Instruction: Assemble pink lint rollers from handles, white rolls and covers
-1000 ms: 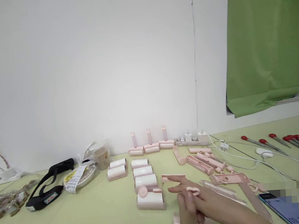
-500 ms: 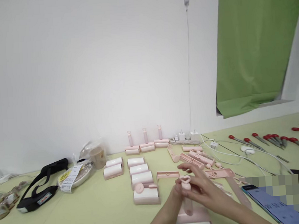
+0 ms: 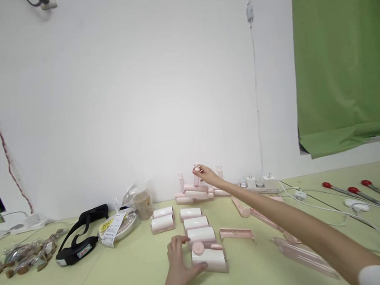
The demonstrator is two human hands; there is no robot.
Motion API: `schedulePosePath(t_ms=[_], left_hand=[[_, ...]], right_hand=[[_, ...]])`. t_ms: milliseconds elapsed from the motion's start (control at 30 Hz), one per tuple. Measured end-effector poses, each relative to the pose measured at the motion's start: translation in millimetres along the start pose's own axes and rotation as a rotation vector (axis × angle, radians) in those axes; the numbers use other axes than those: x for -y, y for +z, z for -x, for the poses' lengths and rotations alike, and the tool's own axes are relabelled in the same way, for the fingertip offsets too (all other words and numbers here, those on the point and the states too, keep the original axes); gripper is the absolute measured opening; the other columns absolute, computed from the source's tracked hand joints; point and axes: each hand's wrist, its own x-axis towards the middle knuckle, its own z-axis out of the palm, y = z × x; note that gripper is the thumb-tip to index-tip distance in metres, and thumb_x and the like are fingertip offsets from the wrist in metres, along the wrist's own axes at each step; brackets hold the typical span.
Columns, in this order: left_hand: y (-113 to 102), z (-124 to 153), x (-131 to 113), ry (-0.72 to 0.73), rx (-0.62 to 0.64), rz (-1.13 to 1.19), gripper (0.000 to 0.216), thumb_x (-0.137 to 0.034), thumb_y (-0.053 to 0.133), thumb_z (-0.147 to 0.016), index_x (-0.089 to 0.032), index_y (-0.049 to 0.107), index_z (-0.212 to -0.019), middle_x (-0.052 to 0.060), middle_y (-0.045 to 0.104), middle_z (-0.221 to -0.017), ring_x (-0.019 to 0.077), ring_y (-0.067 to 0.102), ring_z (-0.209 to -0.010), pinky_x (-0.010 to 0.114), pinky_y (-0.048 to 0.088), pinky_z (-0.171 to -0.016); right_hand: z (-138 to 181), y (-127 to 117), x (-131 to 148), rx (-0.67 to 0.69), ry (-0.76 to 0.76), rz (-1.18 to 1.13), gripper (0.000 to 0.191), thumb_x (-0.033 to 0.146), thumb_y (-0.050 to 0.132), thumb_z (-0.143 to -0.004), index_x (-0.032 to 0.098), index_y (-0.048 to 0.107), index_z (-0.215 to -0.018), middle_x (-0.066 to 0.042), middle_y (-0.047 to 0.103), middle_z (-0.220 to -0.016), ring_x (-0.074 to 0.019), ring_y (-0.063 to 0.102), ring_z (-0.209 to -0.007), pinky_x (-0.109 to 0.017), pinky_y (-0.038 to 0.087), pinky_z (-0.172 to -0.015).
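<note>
My right hand (image 3: 204, 174) is closed on the handle of a pink lint roller (image 3: 196, 191) at the back of the table by the wall. Two assembled lint rollers stand upright there, one handle (image 3: 181, 183) to its left and another (image 3: 220, 172) to its right. My left hand (image 3: 179, 260) is open, thumb and fingers spread at the left end of the nearest white sticky roll (image 3: 209, 257). A round pink cap (image 3: 197, 247) and a small pink piece (image 3: 217, 246) lie on that roll. Whether the thumb touches the roll, I cannot tell.
More white rolls (image 3: 195, 223) lie in columns. A pink roller cover (image 3: 237, 233) and clear pink parts (image 3: 305, 256) lie to the right. A power strip (image 3: 260, 190) with cables, red-handled tools (image 3: 366, 194), a black strap (image 3: 76, 246) and a bagged cup (image 3: 142, 205) surround the area.
My right hand has carried the lint roller from the front of the table to the row by the wall. My left hand has let go and moved left to the nearest roll. The view has turned left.
</note>
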Motion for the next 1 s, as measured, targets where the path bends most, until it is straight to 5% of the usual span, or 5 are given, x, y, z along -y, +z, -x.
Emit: schedulePosePath(t_ms=[300,467,767,900,1000], left_hand=[[30.2,12.1,20.0,-0.017,0.124,0.180,0.062,-0.009,0.059,-0.046,-0.017,0.040,-0.105,0.004,0.043,-0.100,0.0210,0.043,-0.095,0.028,0.034,-0.084],[24.4,17.1,14.0,0.010,0.152,0.230,0.053,-0.015,0.058,-0.057,-0.018,0.040,-0.107,0.005,0.044,-0.106,0.0214,0.038,-0.106,0.029,0.028,-0.092],[31.3,17.0,18.7,-0.051,0.113,0.287,0.058,-0.021,0.065,-0.057,-0.017,0.037,-0.107,0.006,0.047,-0.100,0.0211,0.046,-0.093,0.033,0.037,-0.084],[34.2,19.9,9.6,-0.077,0.089,0.319,0.053,-0.029,0.071,-0.052,-0.017,0.045,-0.097,0.006,0.051,-0.097,0.0229,0.048,-0.094,0.032,0.038,-0.083],[36.2,20.1,-12.3,-0.181,0.185,0.456,0.051,-0.038,0.068,-0.056,-0.018,0.044,-0.096,0.006,0.055,-0.095,0.0201,0.053,-0.084,0.029,0.043,-0.074]], right_hand=[[-11.6,94.8,-28.6,-0.027,0.074,0.009,0.029,0.028,0.047,-0.083,0.015,0.048,-0.109,-0.007,0.051,-0.108,-0.0182,0.053,-0.091,-0.039,0.045,-0.075],[33.0,67.6,-15.1,-0.003,-0.033,-0.019,0.034,0.017,0.049,-0.078,0.017,0.043,-0.112,-0.009,0.041,-0.117,-0.0188,0.047,-0.099,-0.038,0.039,-0.085],[196.6,5.2,-8.1,0.350,-0.074,-0.094,0.023,0.027,0.047,-0.077,0.022,0.052,-0.099,-0.006,0.049,-0.104,-0.0171,0.048,-0.098,-0.032,0.039,-0.084],[224.0,11.2,-19.9,0.386,0.032,-0.055,0.065,0.040,0.061,-0.065,0.024,0.037,-0.122,-0.009,0.035,-0.126,-0.0238,0.031,-0.117,-0.038,0.028,-0.095],[221.5,12.9,-21.7,0.330,0.079,-0.116,0.058,0.047,0.055,-0.069,0.027,0.039,-0.122,-0.006,0.027,-0.133,-0.0235,0.025,-0.121,-0.037,0.025,-0.097]])
